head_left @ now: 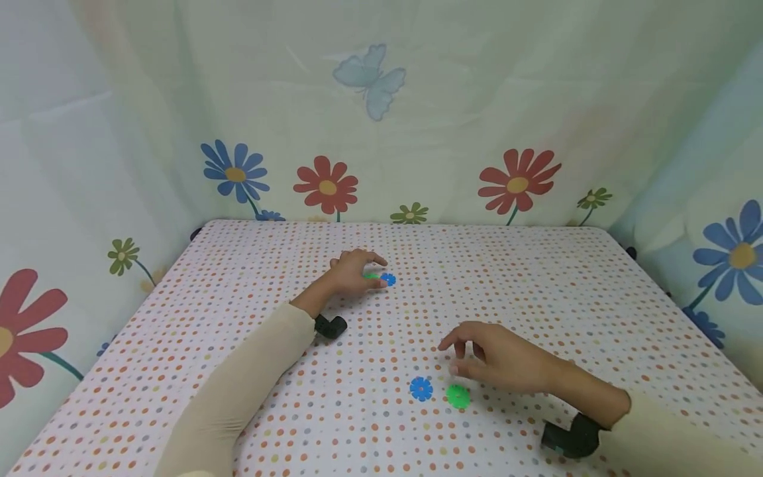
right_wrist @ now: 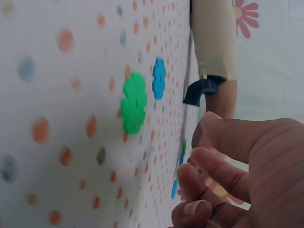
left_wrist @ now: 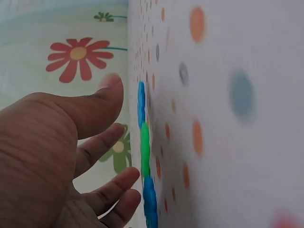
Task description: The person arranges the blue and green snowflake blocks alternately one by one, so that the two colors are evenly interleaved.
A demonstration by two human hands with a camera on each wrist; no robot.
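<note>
My left hand (head_left: pixel 356 273) hovers over the far middle of the table, fingers spread and relaxed. Partly hidden beneath it lie a blue notched disc (head_left: pixel 388 279) and a green disc (head_left: pixel 371 275). From the left wrist, a row appears on the cloth: a blue disc (left_wrist: pixel 141 102), a green disc (left_wrist: pixel 145 149) and another blue disc (left_wrist: pixel 150 202); whether they are joined I cannot tell. Nearer, my right hand (head_left: pixel 501 358) hangs loosely curled above the cloth, holding nothing. Just below its thumb lie a green disc (head_left: pixel 458 396) and, left of that, a blue disc (head_left: pixel 420 389), apart.
A white dotted cloth (head_left: pixel 512 278) covers the table. Behind it and at both sides hang pale curtains (head_left: pixel 441 132) printed with flowers and a butterfly. Black wrist straps (head_left: pixel 572 437) sit at both wrists.
</note>
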